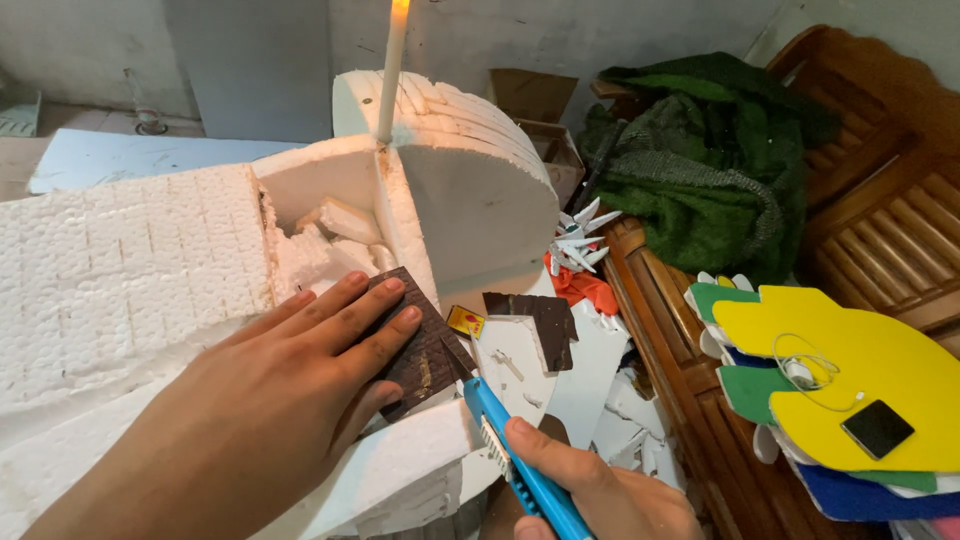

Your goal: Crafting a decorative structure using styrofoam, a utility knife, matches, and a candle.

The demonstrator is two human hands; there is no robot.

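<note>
Foam [130,270] is filling most of our view: big white blocks, a scored slab on the left, a rounded piece [480,200] behind with a lit candle [392,70] standing in it. We are working on the near block [400,470], where a dark brown sheet [425,350] is lying flat on its top.

Our left hand [300,390] is pressing that sheet down, fingers spread and flat, gripping nothing. Our right hand [600,495] is clenching a blue cutter [510,450], its tip sitting at the sheet's right edge.

We judge the trimming to be at its start: the sheet is looking whole under our palm, with no cut line showing. Another brown piece [550,325] is already lying just beyond, among white scraps. Yellow cutouts [850,370] are waiting on the wooden bench [880,240] to the right.
</note>
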